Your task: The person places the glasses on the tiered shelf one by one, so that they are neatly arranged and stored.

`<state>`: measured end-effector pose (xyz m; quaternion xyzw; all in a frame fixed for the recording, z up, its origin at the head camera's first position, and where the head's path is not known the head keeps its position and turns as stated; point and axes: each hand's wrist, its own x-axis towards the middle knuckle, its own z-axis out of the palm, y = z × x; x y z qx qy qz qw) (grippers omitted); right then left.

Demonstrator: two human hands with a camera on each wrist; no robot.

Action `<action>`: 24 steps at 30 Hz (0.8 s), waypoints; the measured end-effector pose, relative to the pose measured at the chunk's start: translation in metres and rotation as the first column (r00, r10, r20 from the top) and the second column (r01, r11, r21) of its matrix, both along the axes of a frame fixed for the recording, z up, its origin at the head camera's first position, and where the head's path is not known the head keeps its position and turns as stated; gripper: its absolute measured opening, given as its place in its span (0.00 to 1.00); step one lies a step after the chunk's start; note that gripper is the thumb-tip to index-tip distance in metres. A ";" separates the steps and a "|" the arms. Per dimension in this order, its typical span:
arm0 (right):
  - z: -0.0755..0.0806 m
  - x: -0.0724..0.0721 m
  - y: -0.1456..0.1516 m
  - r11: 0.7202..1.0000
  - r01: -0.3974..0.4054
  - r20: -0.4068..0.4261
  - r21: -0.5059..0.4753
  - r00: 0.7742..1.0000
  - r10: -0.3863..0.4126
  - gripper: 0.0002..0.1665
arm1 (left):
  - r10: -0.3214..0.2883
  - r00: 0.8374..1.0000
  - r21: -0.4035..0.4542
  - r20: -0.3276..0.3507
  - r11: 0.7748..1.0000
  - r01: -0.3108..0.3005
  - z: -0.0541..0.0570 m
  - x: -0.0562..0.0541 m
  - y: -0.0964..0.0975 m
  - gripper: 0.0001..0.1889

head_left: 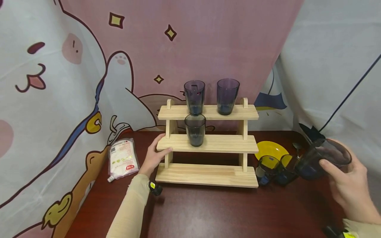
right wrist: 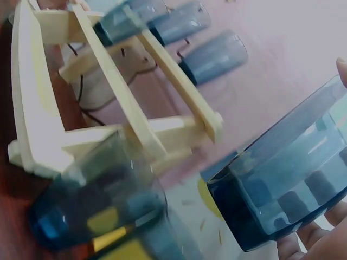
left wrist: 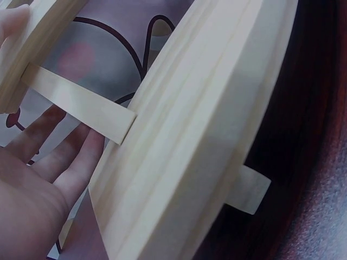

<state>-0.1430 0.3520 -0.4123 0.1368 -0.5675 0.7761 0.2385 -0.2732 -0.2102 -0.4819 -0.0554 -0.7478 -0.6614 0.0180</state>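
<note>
A three-tier wooden display stand [head_left: 208, 143] stands on the table. My left hand [head_left: 153, 157] holds the left end of its middle shelf, the thumb on the board and the fingers beside the upright [left wrist: 81, 103]. Raised at the right, my right hand [head_left: 352, 185] grips a dark tinted glass tumbler [head_left: 311, 163], tilted with its mouth toward the upper right. Two similar tumblers [head_left: 194, 99] [head_left: 227, 97] stand on the top shelf, and one tumbler [head_left: 195, 132] is left of centre on the middle shelf. The bottom shelf [head_left: 205, 174] bears nothing.
Two more tumblers [head_left: 263, 175] [head_left: 284, 175] stand close together on the table right of the stand. Behind them lie a yellow plate [head_left: 269, 147] and a spoon [head_left: 297, 146]. A white spouted pouch [head_left: 123, 158] lies at the left. A printed cloth [head_left: 238, 39] hangs behind.
</note>
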 end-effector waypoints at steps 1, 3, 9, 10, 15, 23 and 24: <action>0.003 -0.002 -0.005 1.000 -0.012 0.000 0.013 1.000 0.012 0.40 | 0.001 1.000 0.002 0.003 1.000 -0.001 0.000 0.000 0.000 0.39; 0.008 -0.007 -0.013 0.998 -0.057 -0.017 0.019 0.998 0.058 0.41 | 0.004 1.000 -0.005 0.002 1.000 -0.004 0.000 0.000 0.000 0.39; 0.018 -0.021 -0.040 0.980 -0.172 -0.013 0.100 0.985 0.174 0.42 | 0.015 1.000 -0.005 0.007 1.000 -0.015 -0.020 -0.012 -0.005 0.40; 0.019 -0.023 -0.045 0.977 -0.168 -0.001 0.132 0.986 0.169 0.42 | 0.018 1.000 -0.006 0.005 1.000 -0.018 -0.024 -0.015 -0.006 0.40; 0.024 -0.037 -0.068 0.957 -0.133 0.053 0.256 0.991 0.124 0.41 | 0.031 0.999 -0.021 -0.021 0.999 -0.032 -0.029 -0.016 -0.005 0.38; 0.028 -0.064 -0.101 0.934 -0.125 0.099 0.336 0.990 0.097 0.39 | 0.033 0.998 -0.020 -0.052 0.999 -0.034 -0.029 -0.015 -0.004 0.37; 0.028 -0.067 -0.105 0.929 -0.123 0.110 0.350 0.990 0.089 0.39 | 0.037 0.998 -0.025 -0.055 0.999 -0.038 -0.029 -0.015 -0.004 0.37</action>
